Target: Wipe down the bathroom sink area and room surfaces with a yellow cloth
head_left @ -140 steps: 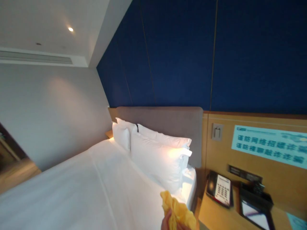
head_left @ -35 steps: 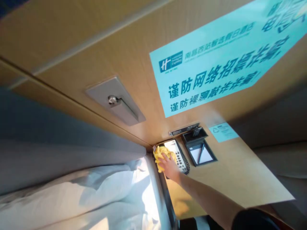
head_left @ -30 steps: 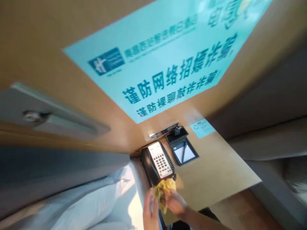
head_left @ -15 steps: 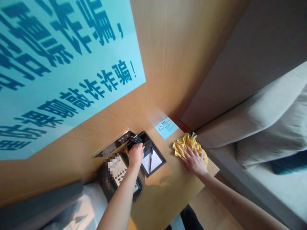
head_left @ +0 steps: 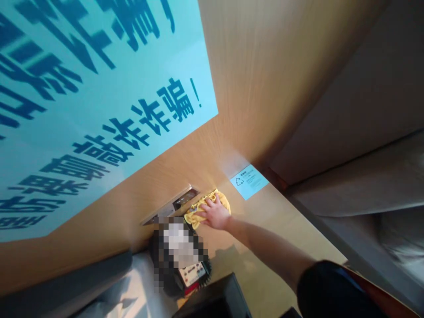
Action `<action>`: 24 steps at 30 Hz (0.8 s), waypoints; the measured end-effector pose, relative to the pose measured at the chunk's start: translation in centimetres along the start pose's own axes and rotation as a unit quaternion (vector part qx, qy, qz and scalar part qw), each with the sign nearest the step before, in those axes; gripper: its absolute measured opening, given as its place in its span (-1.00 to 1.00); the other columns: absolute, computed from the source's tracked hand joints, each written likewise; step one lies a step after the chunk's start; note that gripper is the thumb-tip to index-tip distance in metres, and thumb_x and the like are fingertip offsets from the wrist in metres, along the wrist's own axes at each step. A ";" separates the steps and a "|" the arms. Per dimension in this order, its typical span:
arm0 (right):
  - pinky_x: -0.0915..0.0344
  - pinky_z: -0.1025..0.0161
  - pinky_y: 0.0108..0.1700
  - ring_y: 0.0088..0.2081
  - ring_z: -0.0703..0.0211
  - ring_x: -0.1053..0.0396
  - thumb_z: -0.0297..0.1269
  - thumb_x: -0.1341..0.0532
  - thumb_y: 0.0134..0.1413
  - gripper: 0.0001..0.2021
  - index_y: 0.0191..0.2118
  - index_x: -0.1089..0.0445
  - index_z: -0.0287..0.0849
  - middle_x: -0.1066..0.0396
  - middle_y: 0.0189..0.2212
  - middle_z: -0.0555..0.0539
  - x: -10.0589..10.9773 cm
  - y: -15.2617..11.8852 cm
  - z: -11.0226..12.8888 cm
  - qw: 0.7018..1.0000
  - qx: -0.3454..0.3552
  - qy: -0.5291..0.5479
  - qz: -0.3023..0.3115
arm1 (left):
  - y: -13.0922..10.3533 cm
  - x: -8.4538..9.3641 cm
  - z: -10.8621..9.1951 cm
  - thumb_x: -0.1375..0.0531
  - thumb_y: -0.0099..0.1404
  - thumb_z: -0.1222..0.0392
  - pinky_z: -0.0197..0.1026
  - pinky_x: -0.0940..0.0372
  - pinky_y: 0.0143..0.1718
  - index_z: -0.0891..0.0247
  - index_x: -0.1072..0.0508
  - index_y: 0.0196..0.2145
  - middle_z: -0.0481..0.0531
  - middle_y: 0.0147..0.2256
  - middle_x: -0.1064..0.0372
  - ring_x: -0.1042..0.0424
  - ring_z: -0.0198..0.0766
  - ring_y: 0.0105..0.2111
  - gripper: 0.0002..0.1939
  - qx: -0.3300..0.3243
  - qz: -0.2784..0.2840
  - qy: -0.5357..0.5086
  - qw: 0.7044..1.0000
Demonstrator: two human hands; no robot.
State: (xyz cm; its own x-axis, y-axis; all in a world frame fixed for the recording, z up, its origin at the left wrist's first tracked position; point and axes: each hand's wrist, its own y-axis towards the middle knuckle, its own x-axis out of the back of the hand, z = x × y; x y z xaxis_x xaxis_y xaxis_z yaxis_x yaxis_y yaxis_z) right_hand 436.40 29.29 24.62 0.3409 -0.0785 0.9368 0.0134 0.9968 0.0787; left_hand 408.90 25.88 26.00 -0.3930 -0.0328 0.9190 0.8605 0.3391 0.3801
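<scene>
My right hand [head_left: 216, 213] presses a yellow cloth [head_left: 225, 201] onto the wooden tabletop, close to the wall and just beyond the telephone. Its fingers are spread over the bunched fabric. The telephone [head_left: 192, 274] is dark with a pale button face, partly blurred out, and has a coiled cord at its right side. At the bottom edge a dark, straight-edged object [head_left: 215, 298], which looks like the black tray, is partly cut off by the frame. My left hand is outside the view.
A light-blue recycling card [head_left: 249, 182] lies on the tabletop [head_left: 274, 229] near the wall. A panel with sockets or switches [head_left: 170, 205] sits low on the wall. Above hangs a large blue sign [head_left: 139, 115]. A grey sofa [head_left: 357, 194] stands right; bedding [head_left: 115, 291] is at lower left.
My right hand has moved left with the cloth, from the table's right side to beside the telephone. The black tray has left its place there. My left hand has gone out of view.
</scene>
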 end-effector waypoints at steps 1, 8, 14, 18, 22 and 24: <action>0.30 -0.56 0.34 0.36 -0.26 0.02 0.03 -0.08 0.36 -0.52 0.32 -0.25 0.14 -0.25 0.28 -0.14 -0.4 -0.1 0.0 1.000 0.001 -0.002 -0.006 | -0.4 0.2 -0.2 -0.26 0.23 0.10 -0.02 -0.47 -0.60 -0.27 -0.58 -0.05 -0.04 -0.54 -0.46 -0.49 0.03 -0.51 -0.66 -0.004 -0.011 0.004 1.000; 0.18 -0.42 0.40 0.40 -0.24 0.01 -0.15 -0.33 0.10 -0.45 0.24 -0.37 0.11 -0.33 0.26 -0.08 -2.8 -19.5 0.7 0.994 0.070 0.031 0.082 | 7.7 4.7 -0.5 0.01 0.51 0.24 -0.23 -0.49 -0.24 0.26 -0.51 -0.16 0.07 -0.23 -0.54 -0.55 -0.19 -0.25 -0.71 -0.088 -0.044 -0.003 0.995; -0.33 -0.25 0.15 0.26 -0.19 -0.29 -0.45 -0.13 0.12 -0.37 0.27 -0.31 0.27 -0.44 0.18 -0.04 -2.5 -35.9 -3.2 0.980 -0.173 -0.058 -0.085 | 19.5 0.3 0.7 -0.10 0.42 0.35 -0.16 -0.43 -0.33 0.30 -0.51 -0.23 0.05 -0.32 -0.49 -0.51 -0.12 -0.32 -0.83 -0.040 -0.005 0.031 0.999; -0.46 -0.05 0.03 0.14 -0.12 -0.41 -0.39 -0.02 0.22 -0.53 0.13 -0.48 0.05 -0.45 0.14 -0.15 -1.6 -40.4 -8.0 0.893 -0.358 -0.081 -0.260 | 20.4 -2.0 -3.2 -0.20 0.42 0.18 -0.04 -0.43 -0.12 0.34 -0.48 -0.09 0.19 -0.15 -0.45 -0.47 -0.02 -0.14 -0.80 -0.019 -0.161 0.030 0.986; -0.52 0.02 -0.01 0.04 -0.10 -0.49 -0.12 -0.01 0.31 -0.60 0.01 -0.52 -0.14 -0.45 0.08 -0.27 -0.3 -41.9 -11.3 0.794 -0.466 -0.047 -0.388 | 23.1 -6.5 -11.3 -0.25 0.30 0.37 0.01 -0.39 0.10 0.31 -0.41 0.11 0.23 0.04 -0.40 -0.40 0.00 0.05 -0.58 -0.092 -0.041 -0.002 0.995; -0.52 0.01 0.00 0.05 -0.12 -0.49 -0.05 -0.02 0.31 -0.58 0.02 -0.51 -0.14 -0.43 0.11 -0.28 0.0 -42.6 -11.3 0.779 -0.475 -0.036 -0.407 | 26.0 -9.1 -14.4 -0.30 0.22 0.42 0.10 -0.31 0.22 0.31 -0.30 0.25 0.29 0.19 -0.29 -0.30 0.10 0.20 -0.35 -0.084 0.057 0.026 0.994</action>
State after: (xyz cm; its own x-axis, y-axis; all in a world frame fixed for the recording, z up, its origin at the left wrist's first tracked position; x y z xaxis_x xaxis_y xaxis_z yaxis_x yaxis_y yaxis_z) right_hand 446.45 -12.96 17.37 -0.1976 -0.6566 0.7279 0.8995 0.1739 0.4009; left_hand 439.48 21.49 29.07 -0.2770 -0.0541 0.9594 0.9421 0.1809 0.2822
